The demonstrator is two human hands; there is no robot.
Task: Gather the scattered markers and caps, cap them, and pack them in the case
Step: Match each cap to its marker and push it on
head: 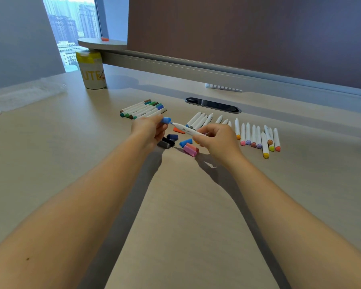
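Soft window daylight; arm shadows; edges perhaps warped.

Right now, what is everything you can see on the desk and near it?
capped markers: about six, white with green, blue and brown caps, bundled at back left
half-capped markers: a dozen or more, white, one coloured cap each, rowed at right
loose caps: about six, black, navy, blue, orange, pink, purple, under the hands
held marker: one, white, blue tip
blue cap: one, at that tip
cup: one, white and yellow, far left
orange cap: one, on the round shelf
cable slot: one, black, desk back
left hand: pinches the blue cap
right hand: grips the held marker
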